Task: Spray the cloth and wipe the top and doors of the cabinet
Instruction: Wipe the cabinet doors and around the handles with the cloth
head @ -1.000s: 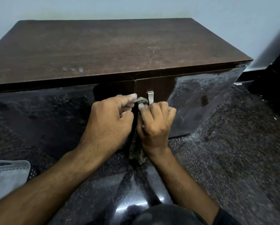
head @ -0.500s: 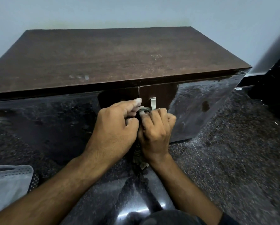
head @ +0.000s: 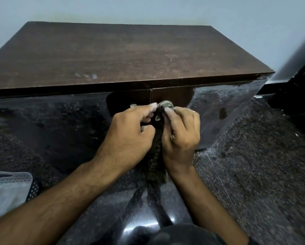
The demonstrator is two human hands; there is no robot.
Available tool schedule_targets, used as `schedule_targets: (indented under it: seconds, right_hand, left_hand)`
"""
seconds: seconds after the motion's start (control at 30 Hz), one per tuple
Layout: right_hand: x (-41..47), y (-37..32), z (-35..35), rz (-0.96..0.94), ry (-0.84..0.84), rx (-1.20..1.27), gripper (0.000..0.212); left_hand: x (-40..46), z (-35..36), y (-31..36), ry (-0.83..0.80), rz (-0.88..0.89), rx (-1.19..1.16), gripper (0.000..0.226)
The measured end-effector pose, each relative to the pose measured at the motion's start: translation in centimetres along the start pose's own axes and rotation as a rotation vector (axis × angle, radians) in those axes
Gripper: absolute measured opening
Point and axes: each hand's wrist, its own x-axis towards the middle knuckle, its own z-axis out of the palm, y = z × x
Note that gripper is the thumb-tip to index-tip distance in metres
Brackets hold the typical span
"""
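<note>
A low dark-brown cabinet (head: 123,55) stands against the wall, its wooden top dusty and its two glossy doors (head: 224,110) meeting at a centre seam. My left hand (head: 130,137) and my right hand (head: 181,133) are pressed together at that seam. Both grip a dark, dirty cloth (head: 157,161), which hangs down between them. A bunched grey end of the cloth sits under my right fingertips, covering the right door's handle. The left door's metal handle (head: 133,105) peeks out above my left hand. No spray bottle is in view.
A pale grey fabric bag (head: 7,190) lies on the speckled dark floor (head: 254,174) at the lower left. A black object (head: 300,89) stands by the wall to the right of the cabinet. My dark-clad knee (head: 188,234) shows at the bottom edge.
My view has tilted so the cabinet sits lower in frame. The cloth's bunched end has moved up over the right door's handle, which is now hidden.
</note>
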Motion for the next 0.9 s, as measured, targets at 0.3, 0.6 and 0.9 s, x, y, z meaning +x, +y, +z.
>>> schedule_targets:
  seconds: [0.3, 0.6, 0.9]
  right_hand:
    - [-2.9, 1.0, 0.4, 0.116, -0.055, 0.041, 0.018]
    - [0.4, 0.3, 0.9, 0.126, -0.017, 0.013, 0.020]
    - [-2.2, 0.3, 1.8, 0.720, -0.022, 0.200, 0.010]
  left_hand:
    - [0.0, 0.1, -0.5, -0.034, -0.022, 0.022, 0.059]
    - [-0.1, 0.5, -0.6, -0.074, 0.024, 0.078, 0.065]
    - [-0.4, 0.6, -0.8, -0.108, 0.013, 0.080, 0.063]
